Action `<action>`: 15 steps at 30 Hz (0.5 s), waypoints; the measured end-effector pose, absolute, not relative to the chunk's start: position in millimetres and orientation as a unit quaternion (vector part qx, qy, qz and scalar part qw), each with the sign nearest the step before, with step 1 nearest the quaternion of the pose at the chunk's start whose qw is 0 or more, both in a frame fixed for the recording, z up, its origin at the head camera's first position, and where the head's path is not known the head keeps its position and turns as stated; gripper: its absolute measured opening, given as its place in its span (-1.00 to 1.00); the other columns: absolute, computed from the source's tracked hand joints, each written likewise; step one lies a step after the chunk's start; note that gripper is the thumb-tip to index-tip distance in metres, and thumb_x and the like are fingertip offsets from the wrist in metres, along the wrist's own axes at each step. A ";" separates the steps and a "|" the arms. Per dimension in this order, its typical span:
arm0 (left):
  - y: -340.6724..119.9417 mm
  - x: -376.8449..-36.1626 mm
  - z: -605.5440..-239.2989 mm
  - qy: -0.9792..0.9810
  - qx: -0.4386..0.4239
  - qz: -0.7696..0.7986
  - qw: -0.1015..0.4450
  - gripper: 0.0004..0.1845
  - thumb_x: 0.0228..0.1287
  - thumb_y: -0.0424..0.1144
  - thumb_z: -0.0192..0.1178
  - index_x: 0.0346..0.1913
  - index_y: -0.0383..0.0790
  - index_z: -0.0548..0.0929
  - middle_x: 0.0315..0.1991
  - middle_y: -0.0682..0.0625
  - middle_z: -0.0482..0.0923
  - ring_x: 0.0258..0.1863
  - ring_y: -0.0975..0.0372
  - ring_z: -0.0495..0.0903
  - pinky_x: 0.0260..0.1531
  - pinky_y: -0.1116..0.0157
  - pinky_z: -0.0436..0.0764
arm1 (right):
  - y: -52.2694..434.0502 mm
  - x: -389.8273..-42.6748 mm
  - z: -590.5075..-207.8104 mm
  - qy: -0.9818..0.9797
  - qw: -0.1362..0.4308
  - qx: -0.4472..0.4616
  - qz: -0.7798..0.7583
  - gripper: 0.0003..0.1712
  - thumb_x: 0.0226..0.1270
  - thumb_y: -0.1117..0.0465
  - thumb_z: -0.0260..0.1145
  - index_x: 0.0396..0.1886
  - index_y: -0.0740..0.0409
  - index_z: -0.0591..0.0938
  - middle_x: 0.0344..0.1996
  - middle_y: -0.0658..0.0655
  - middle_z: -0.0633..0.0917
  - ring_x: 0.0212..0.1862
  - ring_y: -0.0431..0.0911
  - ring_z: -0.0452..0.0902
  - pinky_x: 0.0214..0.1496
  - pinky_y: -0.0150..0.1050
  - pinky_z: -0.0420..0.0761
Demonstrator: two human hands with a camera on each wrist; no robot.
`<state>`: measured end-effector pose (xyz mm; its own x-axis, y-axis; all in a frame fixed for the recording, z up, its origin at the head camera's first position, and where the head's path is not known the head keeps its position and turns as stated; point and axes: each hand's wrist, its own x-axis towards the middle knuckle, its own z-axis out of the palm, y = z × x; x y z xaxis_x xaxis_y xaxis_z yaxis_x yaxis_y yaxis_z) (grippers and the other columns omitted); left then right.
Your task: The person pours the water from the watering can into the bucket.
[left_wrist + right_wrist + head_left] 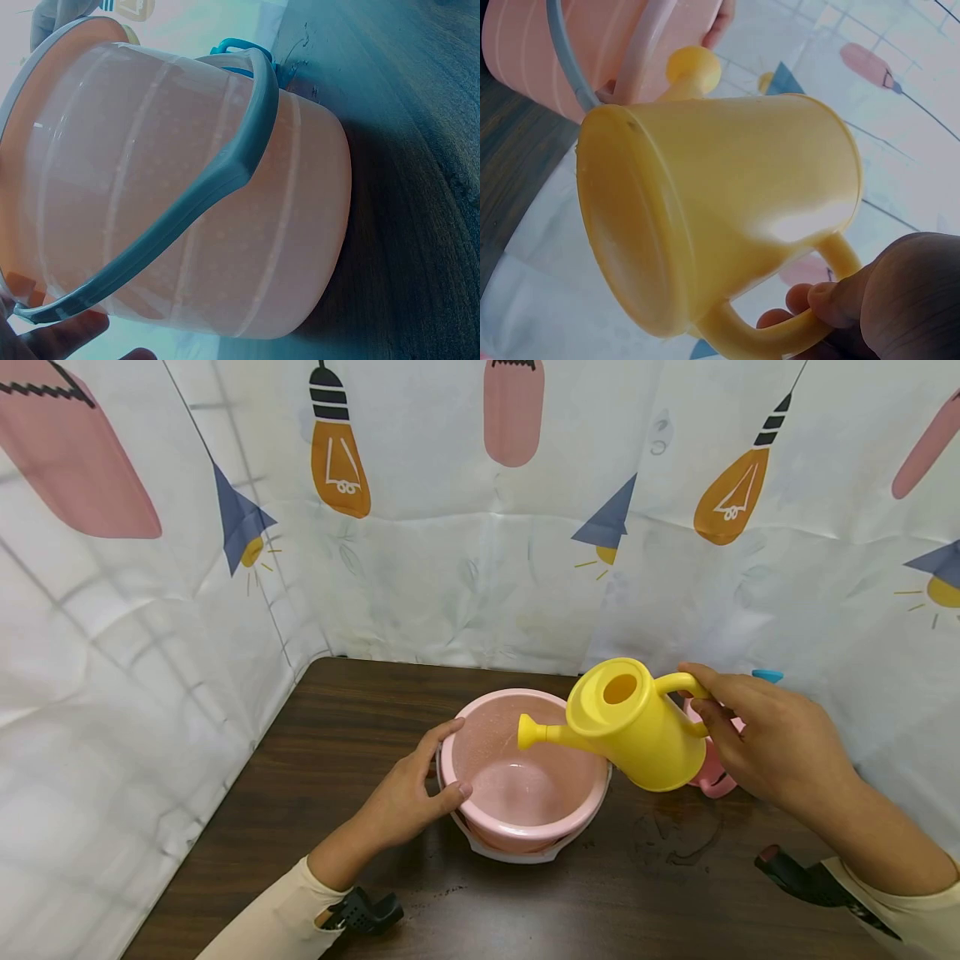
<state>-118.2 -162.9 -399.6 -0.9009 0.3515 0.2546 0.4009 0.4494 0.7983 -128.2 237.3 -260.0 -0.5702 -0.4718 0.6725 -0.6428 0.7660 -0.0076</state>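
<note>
A pink bucket (525,777) with a pale grey handle (217,180) stands on the dark wooden table (315,793). My left hand (416,789) grips its left rim, thumb on the wall and fingers over the edge. My right hand (757,735) holds a yellow watering can (637,727) by its handle (795,330), lifted and tilted left, with the spout (534,733) over the bucket's opening. From the right wrist I see the can's underside (705,217) and the bucket (592,45) beyond it. The bucket's side wall (195,195) fills the left wrist view.
A pink object (712,777) with a blue part (767,676) stands behind the can at the right. Wet marks (682,835) lie on the table right of the bucket. A printed curtain (465,527) closes in the back and both sides.
</note>
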 end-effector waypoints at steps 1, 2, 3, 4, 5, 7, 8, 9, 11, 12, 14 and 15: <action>-162.9 -118.5 -399.7 -0.851 -0.223 -0.476 0.027 -0.17 0.32 0.08 0.26 0.59 0.18 0.15 0.45 -0.17 0.32 0.19 0.02 0.59 0.13 -0.04 0.56 | 237.1 -128.1 -259.9 -0.877 0.337 0.318 0.127 -0.12 0.57 -0.35 -0.23 0.15 0.25 0.70 -0.39 0.03 0.71 -0.49 -0.07 0.50 -0.52 -0.20 0.45; -163.0 -118.4 -399.7 -0.850 -0.223 -0.476 0.028 -0.17 0.32 0.08 0.26 0.59 0.17 0.15 0.45 -0.17 0.32 0.18 0.03 0.59 0.13 -0.03 0.56 | 237.0 -128.0 -259.9 -0.878 0.336 0.317 0.126 -0.12 0.57 -0.35 -0.23 0.15 0.25 0.70 -0.39 0.04 0.71 -0.49 -0.08 0.49 -0.53 -0.20 0.44; -162.9 -118.4 -399.3 -0.850 -0.223 -0.476 0.028 -0.17 0.32 0.08 0.26 0.58 0.18 0.15 0.45 -0.17 0.32 0.18 0.03 0.59 0.13 -0.03 0.56 | 236.9 -127.9 -259.8 -0.878 0.336 0.317 0.125 -0.12 0.57 -0.35 -0.23 0.15 0.25 0.70 -0.39 0.04 0.71 -0.49 -0.08 0.49 -0.53 -0.19 0.45; -162.9 -118.4 -399.1 -0.850 -0.223 -0.476 0.027 -0.17 0.32 0.08 0.26 0.58 0.17 0.15 0.46 -0.16 0.32 0.18 0.03 0.59 0.13 -0.02 0.56 | 236.8 -127.9 -259.7 -0.878 0.336 0.317 0.125 -0.12 0.57 -0.35 -0.23 0.15 0.26 0.70 -0.39 0.04 0.71 -0.49 -0.08 0.49 -0.54 -0.19 0.45; -162.9 -118.5 -399.0 -0.850 -0.223 -0.476 0.027 -0.17 0.32 0.08 0.26 0.59 0.17 0.15 0.46 -0.17 0.32 0.19 0.03 0.59 0.13 -0.02 0.56 | 236.6 -127.9 -259.6 -0.878 0.336 0.317 0.125 -0.12 0.57 -0.35 -0.22 0.14 0.26 0.70 -0.39 0.04 0.71 -0.49 -0.08 0.49 -0.54 -0.20 0.45; -162.9 -118.5 -398.9 -0.850 -0.222 -0.477 0.025 -0.17 0.32 0.09 0.26 0.59 0.17 0.15 0.46 -0.17 0.32 0.19 0.03 0.59 0.14 -0.02 0.56 | 236.6 -128.1 -259.6 -0.877 0.337 0.318 0.125 -0.12 0.57 -0.35 -0.21 0.14 0.26 0.71 -0.39 0.04 0.72 -0.49 -0.08 0.49 -0.54 -0.22 0.44; -162.8 -118.4 -398.6 -0.850 -0.222 -0.476 0.024 -0.17 0.32 0.09 0.26 0.59 0.17 0.15 0.46 -0.17 0.32 0.19 0.03 0.59 0.14 -0.02 0.56 | 236.6 -128.3 -259.6 -0.877 0.338 0.318 0.126 -0.13 0.57 -0.35 -0.21 0.13 0.26 0.71 -0.39 0.04 0.72 -0.49 -0.08 0.49 -0.54 -0.23 0.43; -162.7 -118.3 -398.2 -0.850 -0.222 -0.477 0.024 -0.17 0.32 0.09 0.26 0.59 0.17 0.15 0.46 -0.17 0.32 0.19 0.03 0.59 0.14 -0.02 0.56 | 236.6 -128.3 -259.6 -0.877 0.338 0.318 0.126 -0.13 0.57 -0.35 -0.21 0.13 0.27 0.71 -0.39 0.04 0.72 -0.49 -0.08 0.50 -0.54 -0.23 0.44; -162.7 -118.3 -398.5 -0.850 -0.223 -0.476 0.024 -0.16 0.32 0.09 0.26 0.59 0.17 0.15 0.46 -0.18 0.32 0.20 0.03 0.59 0.14 -0.02 0.56 | 236.8 -128.2 -259.6 -0.877 0.337 0.319 0.126 -0.13 0.57 -0.35 -0.21 0.13 0.27 0.71 -0.38 0.05 0.72 -0.49 -0.07 0.51 -0.54 -0.22 0.44; -162.7 -118.1 -398.2 -0.850 -0.223 -0.477 0.025 -0.17 0.32 0.09 0.26 0.59 0.17 0.15 0.45 -0.18 0.32 0.20 0.03 0.58 0.14 -0.02 0.56 | 236.9 -128.0 -259.6 -0.877 0.336 0.319 0.126 -0.12 0.57 -0.35 -0.22 0.14 0.27 0.70 -0.38 0.05 0.72 -0.49 -0.07 0.51 -0.55 -0.21 0.45; -162.6 -118.1 -398.7 -0.850 -0.225 -0.476 0.026 -0.16 0.32 0.09 0.26 0.59 0.16 0.15 0.45 -0.18 0.32 0.20 0.04 0.58 0.14 -0.01 0.56 | 237.0 -127.6 -259.7 -0.878 0.334 0.318 0.124 -0.12 0.57 -0.35 -0.23 0.14 0.26 0.70 -0.38 0.06 0.72 -0.49 -0.07 0.51 -0.56 -0.18 0.45; -162.6 -118.1 -398.9 -0.849 -0.226 -0.476 0.027 -0.16 0.32 0.09 0.26 0.59 0.16 0.15 0.45 -0.18 0.32 0.20 0.04 0.58 0.14 -0.01 0.56 | 237.1 -127.4 -259.7 -0.879 0.333 0.318 0.123 -0.12 0.57 -0.35 -0.23 0.15 0.26 0.70 -0.38 0.06 0.72 -0.49 -0.07 0.50 -0.57 -0.17 0.45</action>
